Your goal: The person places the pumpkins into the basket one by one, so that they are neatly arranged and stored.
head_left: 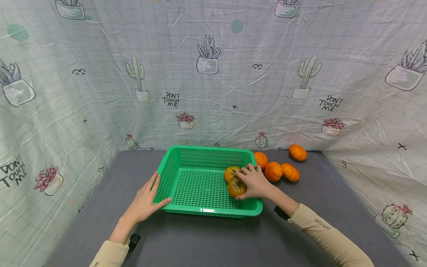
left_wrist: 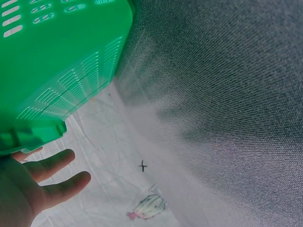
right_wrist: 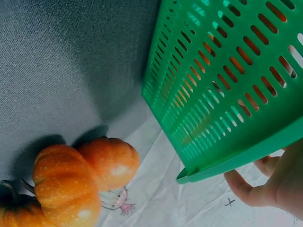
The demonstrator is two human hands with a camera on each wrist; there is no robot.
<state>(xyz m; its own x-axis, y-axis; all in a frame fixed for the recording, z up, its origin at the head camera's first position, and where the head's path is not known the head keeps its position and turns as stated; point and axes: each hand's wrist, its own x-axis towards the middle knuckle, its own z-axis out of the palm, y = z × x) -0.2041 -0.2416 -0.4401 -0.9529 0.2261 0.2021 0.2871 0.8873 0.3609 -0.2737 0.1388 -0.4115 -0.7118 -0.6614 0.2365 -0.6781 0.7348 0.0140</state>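
A green plastic basket (head_left: 200, 211) with slotted walls stands on the grey table. My left hand (head_left: 144, 203) rests at its left front corner, fingers spread and fairly straight along the rim, holding nothing. Inside the basket's right end lie two small orange pumpkins; the rear pumpkin (head_left: 231, 172) touches the greenish-topped front pumpkin (head_left: 237, 188). My right hand (head_left: 256, 183) reaches over the right wall and grips the front pumpkin, thumb at its front and a finger behind. In the right wrist view the basket wall (right_wrist: 222, 94) hides the grip; orange shows through its slots.
Right of the basket on the table sit several more pumpkins: one against the wall (head_left: 261, 160), a pair including a round pumpkin (head_left: 273, 171), and a lone pumpkin (head_left: 298, 152) at the back. A cactus-print cloth (head_left: 233, 81) hangs behind and at both sides.
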